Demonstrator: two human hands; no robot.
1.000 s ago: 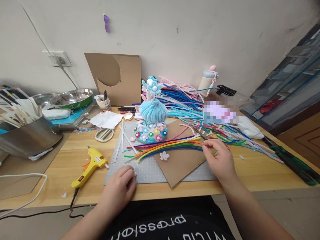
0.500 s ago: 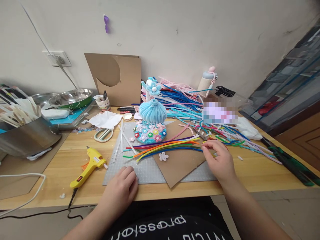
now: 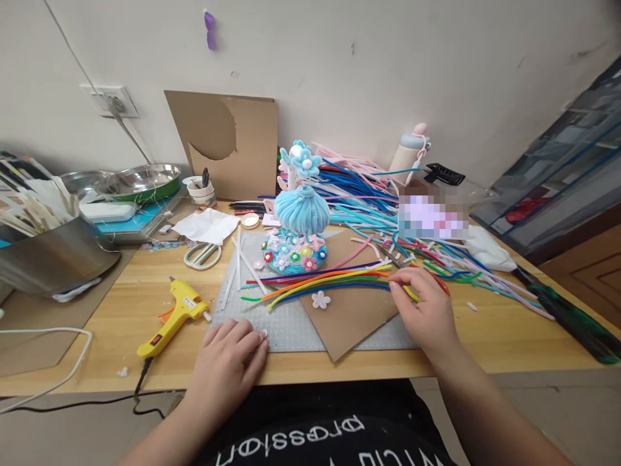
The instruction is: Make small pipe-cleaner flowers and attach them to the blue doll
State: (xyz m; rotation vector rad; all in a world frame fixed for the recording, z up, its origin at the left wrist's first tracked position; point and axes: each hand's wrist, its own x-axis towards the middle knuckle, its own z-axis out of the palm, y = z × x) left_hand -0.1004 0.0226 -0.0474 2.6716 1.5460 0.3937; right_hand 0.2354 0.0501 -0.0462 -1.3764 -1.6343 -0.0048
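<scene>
My right hand (image 3: 424, 307) is closed at the right ends of several coloured pipe cleaners (image 3: 330, 277), its thumb and fingers pinched on them. My left hand (image 3: 233, 356) rests at the front edge of the grey cutting mat (image 3: 286, 333), fingers curled, with a small pale bit at a fingertip; what it holds is too small to name. Behind the pipe cleaners stands a fluffy blue ornament (image 3: 301, 210) with small flowers round its base. A pale flower (image 3: 321, 299) lies on a brown cardboard piece (image 3: 342, 327) between my hands.
A yellow glue gun (image 3: 172, 317) and scissors (image 3: 202, 255) lie left of the mat. A metal pot of sticks (image 3: 58, 259) stands far left. More pipe cleaners (image 3: 349, 188) are heaped behind. A bottle (image 3: 407, 155) stands by the wall; green-black tool handles (image 3: 567, 317) lie right.
The view has shifted slightly. The fingers of my left hand have spread a little over the mat's edge. My right hand stays at the ends of the pipe cleaners.
</scene>
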